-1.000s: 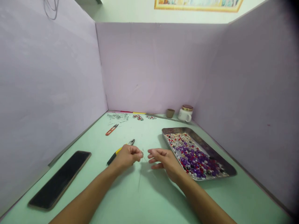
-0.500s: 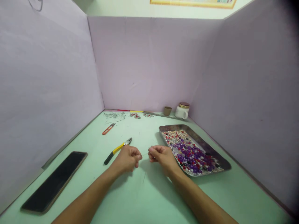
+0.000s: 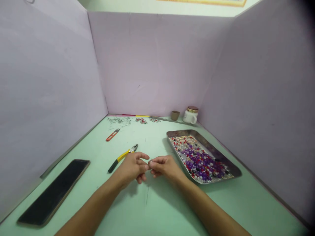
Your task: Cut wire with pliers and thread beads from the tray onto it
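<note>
My left hand (image 3: pixel 133 167) and my right hand (image 3: pixel 163 167) meet over the middle of the table, fingertips touching or nearly so. The left thumb pinches against a finger while its index finger stretches out above. On the right, thumb and index finger are pressed together. Both pinches close on a thin wire, mostly hidden by the fingers. Below them a fine wire strand (image 3: pixel 147 195) shows against the green table; I cannot tell whether it hangs or lies there. Pliers with yellow and black handles (image 3: pixel 121 158) lie just beyond my left hand.
A metal tray (image 3: pixel 237 173) of purple, red and white beads stands at right. A phone (image 3: pixel 54 191) lies at left. Farther back are orange thread snips (image 3: pixel 113 134), a wire pile (image 3: pixel 120 121), beaded pieces (image 3: pixel 141 120), a small brown cup (image 3: pixel 175 115) and a white mug (image 3: pixel 190 116).
My hands have come together from a small gap that a thin wire spanned. The left index finger has lifted away from the thumb. The view has shifted slightly.
</note>
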A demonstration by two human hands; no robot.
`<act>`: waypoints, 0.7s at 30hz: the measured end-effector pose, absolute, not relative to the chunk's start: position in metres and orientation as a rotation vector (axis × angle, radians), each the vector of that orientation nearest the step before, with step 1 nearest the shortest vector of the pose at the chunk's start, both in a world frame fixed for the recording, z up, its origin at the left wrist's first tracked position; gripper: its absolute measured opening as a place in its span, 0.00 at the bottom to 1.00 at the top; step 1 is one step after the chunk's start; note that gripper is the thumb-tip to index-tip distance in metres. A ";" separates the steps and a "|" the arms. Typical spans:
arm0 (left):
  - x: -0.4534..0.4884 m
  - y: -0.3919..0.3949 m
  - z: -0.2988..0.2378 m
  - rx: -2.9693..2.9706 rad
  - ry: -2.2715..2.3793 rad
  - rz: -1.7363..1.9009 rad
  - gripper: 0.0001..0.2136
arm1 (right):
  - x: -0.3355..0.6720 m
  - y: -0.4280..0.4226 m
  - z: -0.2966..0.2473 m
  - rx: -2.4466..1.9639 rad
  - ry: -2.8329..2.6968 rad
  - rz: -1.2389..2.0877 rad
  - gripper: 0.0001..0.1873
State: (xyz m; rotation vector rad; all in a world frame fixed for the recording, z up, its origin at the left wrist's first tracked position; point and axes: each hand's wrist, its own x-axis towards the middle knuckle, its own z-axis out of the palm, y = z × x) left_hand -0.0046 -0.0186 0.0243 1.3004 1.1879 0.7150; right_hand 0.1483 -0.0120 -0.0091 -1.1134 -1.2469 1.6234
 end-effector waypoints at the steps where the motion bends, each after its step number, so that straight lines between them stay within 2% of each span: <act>1: 0.000 -0.020 0.022 1.293 1.201 0.712 0.14 | 0.147 -0.012 -0.010 -1.102 -1.256 1.624 0.15; 4: 0.004 -0.017 0.016 1.298 1.256 0.733 0.10 | 0.146 -0.011 -0.013 -1.022 -1.279 1.637 0.16; 10: -0.003 -0.010 0.005 1.242 1.289 0.768 0.08 | 0.142 -0.010 -0.019 -0.943 -1.205 1.608 0.21; 14: -0.003 -0.010 0.003 1.272 1.255 0.757 0.03 | 0.141 -0.009 -0.021 -0.979 -1.199 1.553 0.20; 21: -0.005 -0.010 0.001 1.355 1.271 0.737 0.03 | 0.142 -0.011 -0.018 -0.991 -1.237 1.553 0.17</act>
